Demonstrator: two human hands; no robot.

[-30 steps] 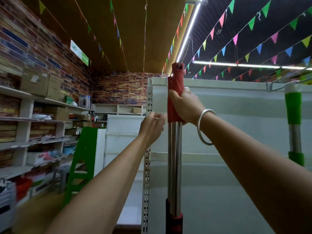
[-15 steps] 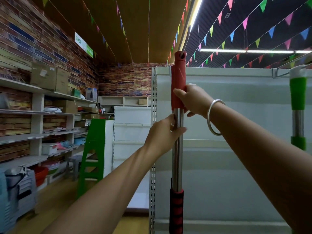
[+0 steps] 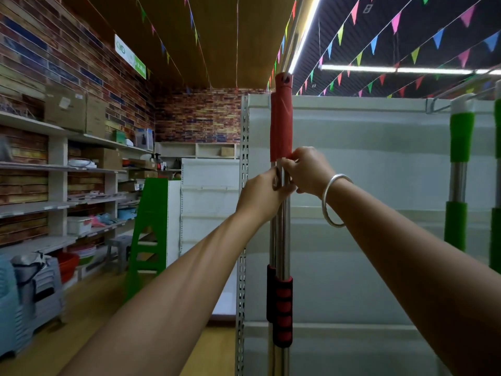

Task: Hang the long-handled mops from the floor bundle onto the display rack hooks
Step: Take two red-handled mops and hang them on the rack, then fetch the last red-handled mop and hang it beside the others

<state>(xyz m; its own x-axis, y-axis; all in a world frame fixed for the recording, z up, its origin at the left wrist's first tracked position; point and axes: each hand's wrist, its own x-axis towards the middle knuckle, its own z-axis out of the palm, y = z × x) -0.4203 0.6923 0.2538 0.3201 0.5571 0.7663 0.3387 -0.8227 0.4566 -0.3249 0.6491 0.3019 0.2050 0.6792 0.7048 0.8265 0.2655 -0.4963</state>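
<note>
Fingers of both our hands pinched the upright red-handled mop just below its grip, hang-hole straight above.

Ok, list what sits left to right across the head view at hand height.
Wall shelves → green step ladder → left hand → red-handled mop → right hand → green-handled mop.

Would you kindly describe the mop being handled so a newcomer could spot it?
Find the white display rack filling the right half of the view. At its left edge stands the red-handled mop, gripped by the left hand and right hand. Unlike the green-handled mops hanging farther right, its grip is red.
</note>
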